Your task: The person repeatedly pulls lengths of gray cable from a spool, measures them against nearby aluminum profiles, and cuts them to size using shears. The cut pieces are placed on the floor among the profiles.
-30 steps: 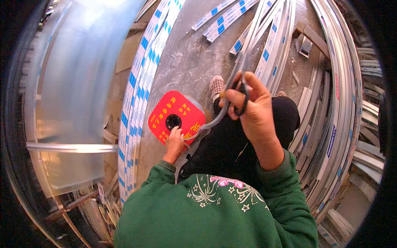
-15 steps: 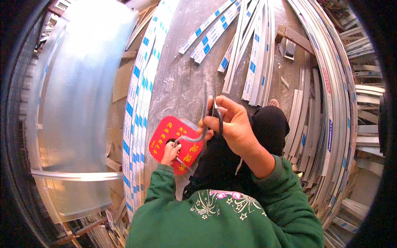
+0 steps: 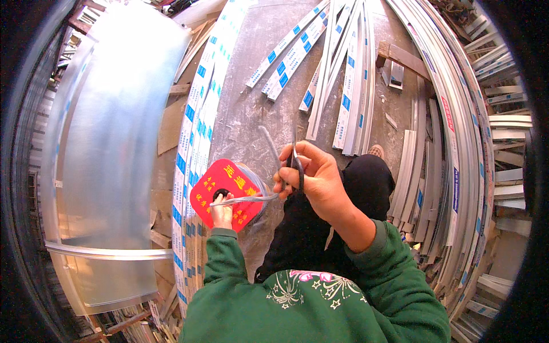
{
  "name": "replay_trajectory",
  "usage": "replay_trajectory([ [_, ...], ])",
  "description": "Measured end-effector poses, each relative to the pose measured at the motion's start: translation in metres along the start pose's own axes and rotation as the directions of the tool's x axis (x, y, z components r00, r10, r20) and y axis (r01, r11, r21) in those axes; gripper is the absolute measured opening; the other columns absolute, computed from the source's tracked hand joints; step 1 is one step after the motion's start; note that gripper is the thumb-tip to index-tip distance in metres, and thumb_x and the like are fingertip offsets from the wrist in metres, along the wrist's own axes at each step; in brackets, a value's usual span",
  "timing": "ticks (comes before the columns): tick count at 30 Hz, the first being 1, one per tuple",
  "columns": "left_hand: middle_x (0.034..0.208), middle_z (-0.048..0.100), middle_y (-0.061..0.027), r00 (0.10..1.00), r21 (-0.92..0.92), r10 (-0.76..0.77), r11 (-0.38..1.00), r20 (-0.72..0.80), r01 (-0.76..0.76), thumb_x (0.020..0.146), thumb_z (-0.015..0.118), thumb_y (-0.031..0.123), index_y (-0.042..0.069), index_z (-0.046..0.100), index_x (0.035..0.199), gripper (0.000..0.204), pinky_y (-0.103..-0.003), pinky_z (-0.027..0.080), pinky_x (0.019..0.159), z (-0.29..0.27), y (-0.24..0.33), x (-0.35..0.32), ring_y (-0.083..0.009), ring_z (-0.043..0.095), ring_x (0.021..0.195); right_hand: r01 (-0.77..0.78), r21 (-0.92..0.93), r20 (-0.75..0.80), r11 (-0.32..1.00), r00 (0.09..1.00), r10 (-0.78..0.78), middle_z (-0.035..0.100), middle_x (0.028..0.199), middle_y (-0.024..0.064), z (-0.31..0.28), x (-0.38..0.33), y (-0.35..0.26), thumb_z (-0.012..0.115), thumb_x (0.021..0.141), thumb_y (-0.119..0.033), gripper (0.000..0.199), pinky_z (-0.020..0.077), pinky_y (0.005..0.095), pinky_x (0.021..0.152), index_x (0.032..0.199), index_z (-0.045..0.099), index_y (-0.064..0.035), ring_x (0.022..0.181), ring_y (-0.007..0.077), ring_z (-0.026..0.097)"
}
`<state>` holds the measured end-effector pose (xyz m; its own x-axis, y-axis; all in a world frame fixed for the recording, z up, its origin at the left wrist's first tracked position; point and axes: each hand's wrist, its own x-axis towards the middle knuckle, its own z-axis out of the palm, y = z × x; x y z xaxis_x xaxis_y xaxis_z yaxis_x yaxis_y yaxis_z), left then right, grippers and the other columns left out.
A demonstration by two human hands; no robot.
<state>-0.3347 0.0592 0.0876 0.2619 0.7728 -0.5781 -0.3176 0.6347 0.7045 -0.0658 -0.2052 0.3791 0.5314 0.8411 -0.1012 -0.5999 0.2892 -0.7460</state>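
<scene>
Grey strip [image 3: 257, 199] stretches above the floor [image 3: 239, 111], near its left edge; fingers of your right hand [image 3: 319, 178] grasp it and scissors [image 3: 295, 166]; your left hand [image 3: 222, 216] grips the red spool [image 3: 231, 184], probably for steadiness.

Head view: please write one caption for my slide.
Right hand holding scissors and a grey strip, left hand on a red-sided spool.

Grey floor [image 3: 243, 114] (scuffed, streaked), blue-marked strips [image 3: 346, 103] fanned across it, small pale scrap [image 3: 390, 120] to their right

Spool [image 3: 235, 184] sits left of scissors [image 3: 295, 153]; profiles [image 3: 456, 151] lie right, seemingly on floor [image 3: 243, 117].
</scene>
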Motion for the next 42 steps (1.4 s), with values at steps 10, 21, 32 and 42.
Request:
replay_trajectory([
  [10,0.098,0.070,-0.0116,0.909,0.735,-0.295,0.678,0.295,-0.019,0.094,0.058,0.019,0.000,0.060,0.113,0.028,-0.026,0.050,0.053,0.006,0.013,-0.140,-0.0106,0.061,0.060,0.408,0.092,-0.258,0.908,0.891,-0.375,0.063,0.087,0.0106,-0.042,-0.003,-0.047,0.063,0.091,-0.010,0.024,0.0550,0.0269,0.057,0.112,0.054,-0.0042,0.071,0.0180,0.064],
  [21,0.083,0.062,-0.0229,0.707,0.831,0.604,-0.555,0.368,0.041,0.094,0.055,0.027,0.003,0.063,0.090,0.025,-0.053,0.047,0.066,-0.255,0.191,-0.139,-0.0444,0.059,0.075,0.538,0.254,-0.239,0.804,0.840,-0.487,0.058,0.099,0.0141,-0.099,-0.011,-0.080,0.062,0.090,-0.002,0.027,0.0570,0.0237,0.065,0.115,0.053,-0.0011,0.084,0.0199,0.060],
  [32,0.116,0.062,-0.0203,0.500,0.290,0.433,0.464,0.750,-0.837,0.098,0.039,0.056,-0.005,0.057,0.116,0.065,-0.038,0.044,0.101,0.207,0.218,-0.189,-0.0247,0.060,0.108,0.522,0.172,-0.168,0.835,0.851,-0.498,0.051,0.101,0.0110,-0.083,-0.015,-0.065,0.059,0.093,-0.004,0.030,0.0563,0.0229,0.073,0.121,0.049,-0.0012,0.088,0.0166,0.056],
  [42,0.061,0.063,-0.0092,0.890,0.916,-0.409,-0.245,0.199,-0.317,0.090,0.063,0.038,0.003,0.063,0.070,0.040,-0.037,0.048,0.055,-0.042,0.118,-0.206,-0.0190,0.062,0.056,0.664,0.160,-0.224,0.730,0.745,-0.629,0.058,0.101,0.0154,-0.133,-0.019,-0.104,0.062,0.089,-0.002,0.027,0.0554,0.0229,0.067,0.115,0.054,0.0007,0.088,0.0205,0.058],
])
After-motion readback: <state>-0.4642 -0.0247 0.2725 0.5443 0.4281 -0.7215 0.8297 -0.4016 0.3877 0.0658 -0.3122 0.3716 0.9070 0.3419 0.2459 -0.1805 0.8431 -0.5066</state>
